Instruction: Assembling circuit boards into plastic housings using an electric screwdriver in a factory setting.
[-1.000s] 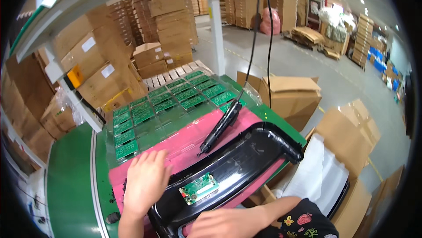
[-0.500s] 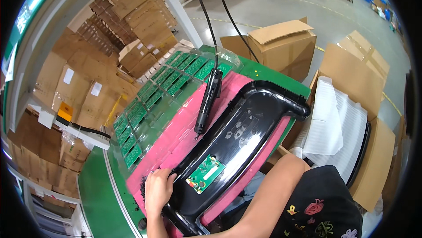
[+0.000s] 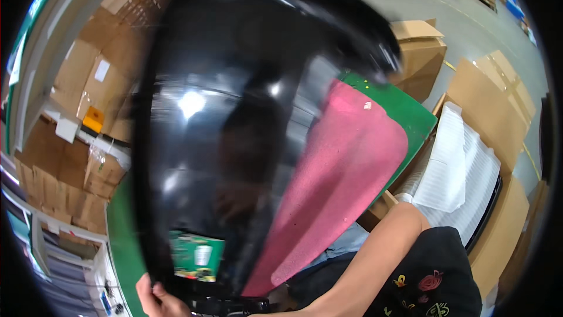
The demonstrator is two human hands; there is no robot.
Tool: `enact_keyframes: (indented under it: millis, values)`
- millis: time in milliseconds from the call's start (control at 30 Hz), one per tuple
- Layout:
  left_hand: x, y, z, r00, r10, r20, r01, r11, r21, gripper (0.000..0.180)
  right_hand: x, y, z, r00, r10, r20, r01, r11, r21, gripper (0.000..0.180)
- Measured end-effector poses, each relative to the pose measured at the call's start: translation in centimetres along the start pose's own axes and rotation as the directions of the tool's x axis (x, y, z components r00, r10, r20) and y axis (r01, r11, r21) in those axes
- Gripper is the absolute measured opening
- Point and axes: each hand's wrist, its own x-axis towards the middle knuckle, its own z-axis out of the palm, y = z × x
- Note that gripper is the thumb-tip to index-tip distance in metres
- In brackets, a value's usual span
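A large glossy black plastic panel (image 3: 199, 159) is raised and tilted up in front of me, blurred by motion. At its lower left corner my left hand (image 3: 158, 300) grips the edge, thumb on the near side. A green circuit board (image 3: 197, 256) sits on the lower part of the panel. My right forearm (image 3: 358, 264) reaches down to the lower edge; its hand is out of view. Below the panel lies a pink foam pad (image 3: 346, 159) on the green table (image 3: 415, 122). The raised panel hides most of the tabletop.
On the right, an open cardboard box (image 3: 498, 223) holds parts wrapped in white foam sheet (image 3: 440, 167). Another carton (image 3: 419, 62) stands beyond the table. Stacked cartons (image 3: 73, 162) fill the left side. Small yellow bits (image 3: 367, 84) lie on the far tabletop.
The panel has come up off the pink pad, tilting up and leftward with the circuit board on it. It now covers the black electric screwdriver and the clear trays of circuit boards. My left hand moved down-left.
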Motion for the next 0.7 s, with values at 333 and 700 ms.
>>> enact_keyframes:
  millis: [333,700]
  values:
    - [-4.2,-2.3,-3.4,0.573,-0.719,-0.393,0.654,0.690,-0.310,0.027,0.1,0.4,-0.5,0.948,0.222,0.228,-0.315,0.760,0.569,0.021]
    - [-9.8,-14.6,-10.2,0.306,-0.950,0.058,0.479,0.101,-0.872,0.028,-1.4,1.4,-2.5,0.813,0.399,0.425,-0.567,0.373,0.735,0.032]
